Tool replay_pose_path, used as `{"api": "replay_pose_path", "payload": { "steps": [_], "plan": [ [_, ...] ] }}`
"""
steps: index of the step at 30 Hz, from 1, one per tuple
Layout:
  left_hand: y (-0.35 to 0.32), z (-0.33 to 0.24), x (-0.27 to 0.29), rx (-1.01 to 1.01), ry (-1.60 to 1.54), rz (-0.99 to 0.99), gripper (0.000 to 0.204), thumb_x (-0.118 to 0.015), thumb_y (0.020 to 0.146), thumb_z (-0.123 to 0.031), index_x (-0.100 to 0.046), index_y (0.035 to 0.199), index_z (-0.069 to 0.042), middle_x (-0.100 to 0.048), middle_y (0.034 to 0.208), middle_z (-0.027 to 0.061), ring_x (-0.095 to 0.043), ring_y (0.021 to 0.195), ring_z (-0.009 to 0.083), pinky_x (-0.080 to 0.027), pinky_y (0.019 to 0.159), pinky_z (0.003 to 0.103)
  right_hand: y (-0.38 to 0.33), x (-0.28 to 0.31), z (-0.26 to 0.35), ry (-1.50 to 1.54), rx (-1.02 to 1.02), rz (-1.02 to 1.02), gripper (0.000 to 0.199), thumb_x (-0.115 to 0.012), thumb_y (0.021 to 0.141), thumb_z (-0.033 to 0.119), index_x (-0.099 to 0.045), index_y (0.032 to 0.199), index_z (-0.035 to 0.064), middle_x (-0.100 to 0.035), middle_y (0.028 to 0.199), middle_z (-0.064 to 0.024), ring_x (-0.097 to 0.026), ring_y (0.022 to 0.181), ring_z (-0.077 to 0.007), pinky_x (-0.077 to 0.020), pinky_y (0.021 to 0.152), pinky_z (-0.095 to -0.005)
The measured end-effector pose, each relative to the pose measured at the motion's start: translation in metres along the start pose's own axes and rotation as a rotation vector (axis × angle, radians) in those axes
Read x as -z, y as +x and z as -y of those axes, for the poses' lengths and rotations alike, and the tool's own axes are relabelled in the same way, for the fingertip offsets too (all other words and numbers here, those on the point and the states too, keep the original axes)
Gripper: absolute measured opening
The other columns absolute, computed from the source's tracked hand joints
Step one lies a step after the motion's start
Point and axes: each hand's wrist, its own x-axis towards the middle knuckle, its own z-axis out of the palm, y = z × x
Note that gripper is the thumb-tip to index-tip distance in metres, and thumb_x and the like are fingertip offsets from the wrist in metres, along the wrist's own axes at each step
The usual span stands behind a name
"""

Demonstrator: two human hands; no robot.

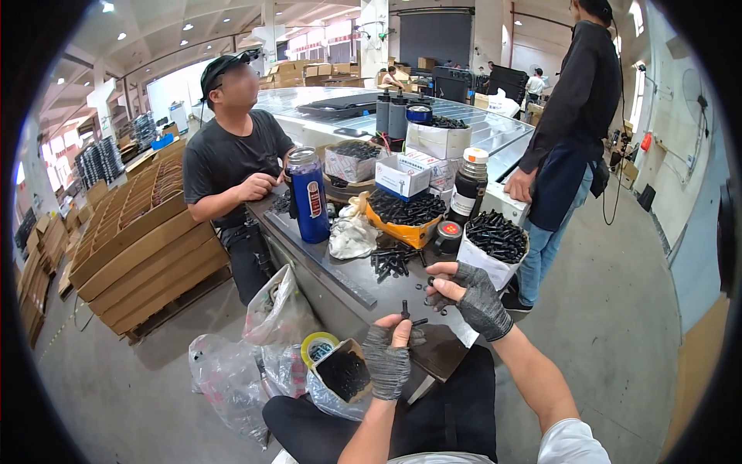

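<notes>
Your gloves [483, 301] mottled dark grey, trousers [468, 406] black, sleeve [572, 443] white; your held bolts [405, 309] black, flask [311, 224] blue, bolt-filled container [413, 233] orange, roll [308, 341] yellow.

Left hand [389, 349], right hand [471, 295]: heathered grey knit fingerless gloves [485, 306], snug cuffs [498, 326] at wrists. White short sleeve [572, 444]. Black trousers [470, 406], both legs. Forearms [539, 380] bare.

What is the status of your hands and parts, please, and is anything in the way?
Left hand pinching black bolts. Right hand pinching a small dark part. Bolt pile beyond the hands, not between them.
</notes>
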Motion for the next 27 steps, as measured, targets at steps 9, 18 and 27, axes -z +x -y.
{"api": "replay_pose_path", "payload": {
  "steps": [9, 18, 27],
  "plan": [
    [0.000, 0.004, -0.002, 0.087, -0.059, 0.012, 0.021, -0.072, 0.091, -0.016, -0.065, 0.104, 0.000, -0.066, 0.094, 0.0064, -0.060, 0.087, 0.0145, -0.049, 0.079, 0.029, -0.010, 0.001, -0.008, -0.187, 0.076, -0.067, 0.028, -0.065, 0.094, 0.006, -0.064, 0.121, 0.0003, -0.072, 0.101, -0.0080, -0.068, 0.090, -0.0120, -0.0543, 0.078, -0.0258],
    [0.000, 0.005, -0.007, 0.060, -0.128, 0.001, 0.014, -0.069, 0.092, -0.007, -0.063, 0.102, 0.000, -0.066, 0.089, 0.0044, -0.060, 0.079, 0.0112, -0.050, 0.072, 0.024, -0.055, 0.023, -0.023, -0.193, 0.165, -0.180, 0.021, -0.073, 0.088, 0.006, -0.068, 0.108, 0.0023, -0.070, 0.095, -0.0023, -0.065, 0.086, -0.0088, -0.0530, 0.076, -0.0249],
    [-0.004, 0.011, -0.004, 0.033, -0.104, 0.006, 0.015, -0.069, 0.092, -0.006, -0.061, 0.104, -0.001, -0.066, 0.091, 0.0053, -0.060, 0.083, 0.0130, -0.049, 0.076, 0.026, -0.099, 0.103, -0.070, -0.086, -0.015, -0.521, 0.022, -0.075, 0.086, 0.014, -0.068, 0.104, 0.0033, -0.068, 0.093, -0.0023, -0.063, 0.086, -0.0101, -0.0520, 0.075, -0.0282]
  ]
}}
